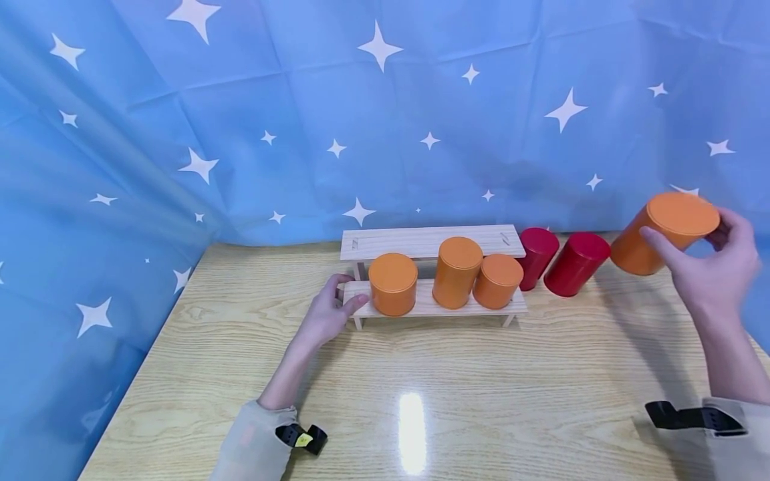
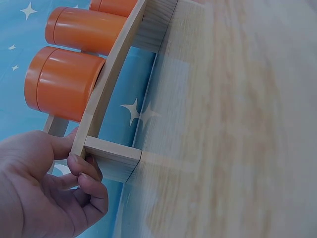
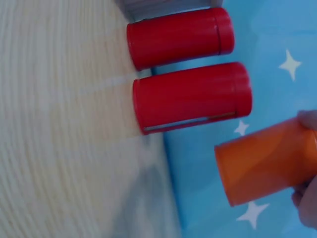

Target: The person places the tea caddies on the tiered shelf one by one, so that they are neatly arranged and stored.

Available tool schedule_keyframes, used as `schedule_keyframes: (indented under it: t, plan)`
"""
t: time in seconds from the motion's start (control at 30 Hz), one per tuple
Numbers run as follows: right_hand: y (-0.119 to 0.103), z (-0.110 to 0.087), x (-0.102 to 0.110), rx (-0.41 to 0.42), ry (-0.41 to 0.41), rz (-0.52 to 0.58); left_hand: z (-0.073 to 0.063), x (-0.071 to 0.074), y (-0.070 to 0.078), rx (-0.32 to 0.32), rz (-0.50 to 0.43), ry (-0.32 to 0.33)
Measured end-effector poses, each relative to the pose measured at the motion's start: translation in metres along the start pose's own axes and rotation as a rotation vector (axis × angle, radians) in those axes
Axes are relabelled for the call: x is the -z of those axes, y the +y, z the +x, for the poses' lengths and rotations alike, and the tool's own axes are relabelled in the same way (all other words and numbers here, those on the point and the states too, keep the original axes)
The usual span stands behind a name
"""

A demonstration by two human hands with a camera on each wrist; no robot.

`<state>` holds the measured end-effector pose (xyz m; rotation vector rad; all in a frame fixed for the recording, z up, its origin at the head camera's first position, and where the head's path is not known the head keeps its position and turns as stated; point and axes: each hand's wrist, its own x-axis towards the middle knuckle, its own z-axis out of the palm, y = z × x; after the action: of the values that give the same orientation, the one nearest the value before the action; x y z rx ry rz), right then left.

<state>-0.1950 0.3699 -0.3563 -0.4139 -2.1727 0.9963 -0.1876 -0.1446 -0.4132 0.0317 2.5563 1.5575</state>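
Observation:
A two-tier wooden shelf (image 1: pixel 433 242) stands at the back of the table. On its lower tier sit a wide orange canister (image 1: pixel 393 286), a taller orange canister (image 1: pixel 457 274) and a short orange canister (image 1: pixel 498 282). My left hand (image 1: pixel 327 314) pinches the left end of that lower tier, thumb above and fingers curled beneath, as the left wrist view shows. Over at the right, my right hand (image 1: pixel 718 267) grips a large orange canister (image 1: pixel 639 242) near its lid. It hangs tilted above the table, and its shadow falls on the wood below.
Two red canisters stand on the table just right of the shelf: one red canister (image 1: pixel 537 257) close to its end, another red canister (image 1: pixel 576 265) beside it. A blue star-patterned cloth (image 1: pixel 385 120) hangs behind the wooden table (image 1: pixel 337 414).

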Motion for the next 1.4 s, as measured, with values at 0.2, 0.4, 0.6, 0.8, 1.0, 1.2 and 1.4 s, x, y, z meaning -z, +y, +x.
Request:
schedule_keyframes:
  t: [0.2,0.4,0.6,0.8,1.0,1.2,1.4]
  plan:
    - [-0.03,-0.007,0.005,0.1,0.052,0.083,0.0,0.0,-0.001,-0.006,0.001,0.0]
    - [-0.059,-0.015,0.008,0.179,0.063,0.118,0.0,0.0,0.0,-0.007,-0.012,-0.002]
    - [-0.087,-0.022,0.012,0.247,0.055,0.199,0.0,0.0,0.0,-0.007,-0.003,-0.001]
    - [-0.113,-0.031,0.01,0.275,0.046,0.302,0.0,0.0,0.0,-0.004,0.005,0.005]
    - [-0.133,-0.038,0.004,0.369,0.017,0.483,0.0,0.0,0.001,-0.006,0.005,0.004]
    - [-0.15,-0.04,-0.005,0.38,-0.022,0.608,0.0,0.0,0.001,-0.005,-0.005,-0.001]
    - [-0.169,-0.048,-0.017,0.322,-0.089,0.747,0.0,0.0,0.0,-0.009,-0.011,-0.001]
